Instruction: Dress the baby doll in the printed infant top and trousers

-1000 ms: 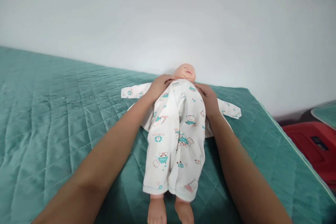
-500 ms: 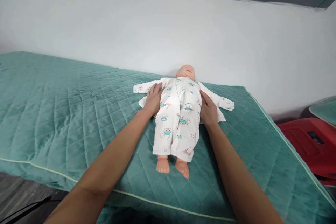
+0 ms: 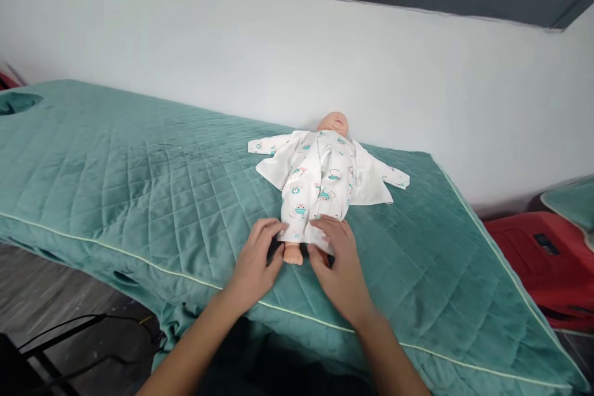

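A baby doll (image 3: 335, 122) lies face up on the green bed. It wears white printed trousers (image 3: 309, 198), pulled up high over its chest, and a white jacket (image 3: 371, 182) spread open with both sleeves stretched out sideways. At the left trouser cuff, my left hand (image 3: 257, 260) is curved, thumb and fingers apart, its fingertips touching the cloth edge beside the bare foot (image 3: 292, 254). My right hand (image 3: 341, 263) has its fingers spread over the other cuff, the thumb apart below. That hand hides the doll's other foot.
The quilted green bed cover (image 3: 139, 154) has pale piping along its edge and a hole at the far left. Behind it stands a white wall (image 3: 232, 49). A red plastic object (image 3: 529, 260) is at the right. Black cables and a dark frame (image 3: 60, 340) are at lower left.
Both hands have moved down from the doll's sides to the trouser cuffs. The jacket's front panels now show, spread on each side. The view has shifted a little.
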### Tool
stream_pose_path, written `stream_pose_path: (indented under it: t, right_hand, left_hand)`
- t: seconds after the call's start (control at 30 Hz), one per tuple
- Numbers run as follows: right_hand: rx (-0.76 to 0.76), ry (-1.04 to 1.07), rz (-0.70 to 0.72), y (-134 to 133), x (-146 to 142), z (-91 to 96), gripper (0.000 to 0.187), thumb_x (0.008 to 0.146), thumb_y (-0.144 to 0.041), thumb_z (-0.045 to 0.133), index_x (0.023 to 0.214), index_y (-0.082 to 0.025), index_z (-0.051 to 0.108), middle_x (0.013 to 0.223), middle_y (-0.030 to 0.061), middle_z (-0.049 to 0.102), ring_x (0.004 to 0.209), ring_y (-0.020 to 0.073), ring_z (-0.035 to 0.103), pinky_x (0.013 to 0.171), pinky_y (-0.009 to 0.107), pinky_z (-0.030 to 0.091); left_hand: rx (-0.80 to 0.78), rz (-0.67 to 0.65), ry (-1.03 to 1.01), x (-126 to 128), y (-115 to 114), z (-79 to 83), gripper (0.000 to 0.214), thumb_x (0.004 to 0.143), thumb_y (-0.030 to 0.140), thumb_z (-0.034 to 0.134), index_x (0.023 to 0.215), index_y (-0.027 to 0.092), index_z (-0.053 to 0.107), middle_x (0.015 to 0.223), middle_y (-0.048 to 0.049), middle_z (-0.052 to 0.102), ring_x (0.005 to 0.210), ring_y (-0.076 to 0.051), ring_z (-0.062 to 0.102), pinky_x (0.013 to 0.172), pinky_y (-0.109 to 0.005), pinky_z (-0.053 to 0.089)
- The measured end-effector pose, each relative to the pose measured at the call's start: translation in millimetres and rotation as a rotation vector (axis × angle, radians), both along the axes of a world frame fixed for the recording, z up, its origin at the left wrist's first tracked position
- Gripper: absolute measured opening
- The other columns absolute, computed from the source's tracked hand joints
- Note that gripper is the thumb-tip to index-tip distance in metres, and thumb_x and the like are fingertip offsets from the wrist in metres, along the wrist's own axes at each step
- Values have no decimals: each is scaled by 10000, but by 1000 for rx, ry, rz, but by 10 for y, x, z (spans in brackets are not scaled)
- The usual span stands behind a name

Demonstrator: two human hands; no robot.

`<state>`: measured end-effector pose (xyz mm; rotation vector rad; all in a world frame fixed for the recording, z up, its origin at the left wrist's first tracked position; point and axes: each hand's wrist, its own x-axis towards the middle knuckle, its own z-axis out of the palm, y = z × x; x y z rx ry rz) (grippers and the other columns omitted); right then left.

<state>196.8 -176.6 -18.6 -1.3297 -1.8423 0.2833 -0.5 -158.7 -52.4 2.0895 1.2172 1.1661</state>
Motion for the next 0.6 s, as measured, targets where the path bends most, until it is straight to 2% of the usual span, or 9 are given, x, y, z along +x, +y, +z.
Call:
stream_pose_path:
  t: [0.13,0.3,0.47,0.6]
  right_hand:
    - [-102,-248,-41,-15,-138,144,281,876,-83,562,1102,-246,600,1134,59,678,1158,291,569,1143,624,302]
    - [-32,-429,-129,-33,-255,193,166,919,-99,532,984,-235,603,1017,77,679,1085,313,570,1082,622,342]
    - [-5,-477,-160,13,-281,187,139,908,-110,565,949,-235,611,987,75,676,1034,302,569,1048,568,377]
    - [-12,-437,-165,17,-277,208,115,925,-143,570,971,-232,627,995,69,685,1024,291,575,1037,542,378]
  left_hand:
    - [57,13,102,33,-20,-28,278,953,144,483,1212,221,546,1210,-104,590,1134,-233,579,986,-437,508]
    - [106,45,138,96,89,8,215,999,168,398,1116,216,572,1085,-82,632,996,-218,615,895,-411,532]
    - [123,5,92,139,114,89,195,1014,199,392,1075,202,578,1002,-68,632,926,-197,620,844,-352,532]
    - [93,-12,-48,128,52,201,168,1024,233,392,1058,212,554,972,-55,619,897,-183,608,826,-330,512]
